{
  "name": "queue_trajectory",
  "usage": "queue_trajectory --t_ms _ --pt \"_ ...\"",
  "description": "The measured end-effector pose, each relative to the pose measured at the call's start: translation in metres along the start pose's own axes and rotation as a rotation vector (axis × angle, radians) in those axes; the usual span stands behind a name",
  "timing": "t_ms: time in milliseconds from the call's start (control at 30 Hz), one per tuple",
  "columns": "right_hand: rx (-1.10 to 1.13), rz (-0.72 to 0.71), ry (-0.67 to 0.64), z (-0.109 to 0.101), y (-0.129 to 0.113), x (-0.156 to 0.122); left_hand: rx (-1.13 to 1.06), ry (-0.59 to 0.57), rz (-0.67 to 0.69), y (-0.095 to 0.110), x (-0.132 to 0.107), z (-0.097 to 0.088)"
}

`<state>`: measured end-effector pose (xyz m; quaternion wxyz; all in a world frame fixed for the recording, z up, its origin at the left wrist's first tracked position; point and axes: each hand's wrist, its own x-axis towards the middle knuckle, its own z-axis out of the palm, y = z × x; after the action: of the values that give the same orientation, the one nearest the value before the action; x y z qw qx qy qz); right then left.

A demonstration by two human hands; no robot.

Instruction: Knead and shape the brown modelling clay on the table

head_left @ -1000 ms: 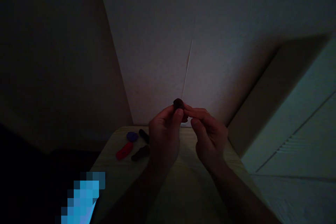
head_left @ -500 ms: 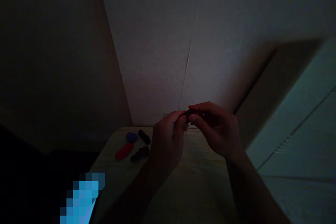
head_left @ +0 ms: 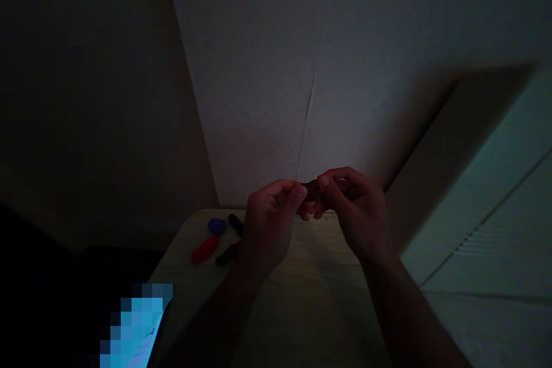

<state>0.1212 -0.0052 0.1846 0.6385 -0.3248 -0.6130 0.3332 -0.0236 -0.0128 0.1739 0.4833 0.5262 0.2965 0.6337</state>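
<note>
"Where does the head view look from?"
"Above the table, from its near side."
"Facing which way?"
"Forward and down, fairly close, across the table to the wall behind it."

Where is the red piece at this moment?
In the head view, the red piece lies at left on the wooden table, just below the purple piece.

The left arm and the right arm reach up from the bottom of the frame. Near the middle, the left grip and the right grip pinch close together, fingers bent (it's pretty dark there).
</note>
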Motion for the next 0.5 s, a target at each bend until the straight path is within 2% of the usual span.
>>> queue_trajectory --t_ms 100,233,367,500 --pt "-0.152 -0.071 0.065 0.0002 0.0011 -0.0033 0.007 0.057 0.001 -0.0027 0.0016 -0.0006" --pt "-0.202 -0.121 0.011 -0.0020 0.0017 -0.0053 -0.085 0.097 -0.010 -0.0092 0.0036 -0.0004" --pt "-0.214 -0.132 -0.055 -0.0038 -0.0005 -0.0045 -0.221 0.063 -0.091 -0.0085 0.0047 -0.0010" --pt "-0.290 -0.178 -0.115 -0.0059 -0.0022 -0.0049 -0.200 -0.029 -0.130 -0.0003 0.0058 -0.0030"
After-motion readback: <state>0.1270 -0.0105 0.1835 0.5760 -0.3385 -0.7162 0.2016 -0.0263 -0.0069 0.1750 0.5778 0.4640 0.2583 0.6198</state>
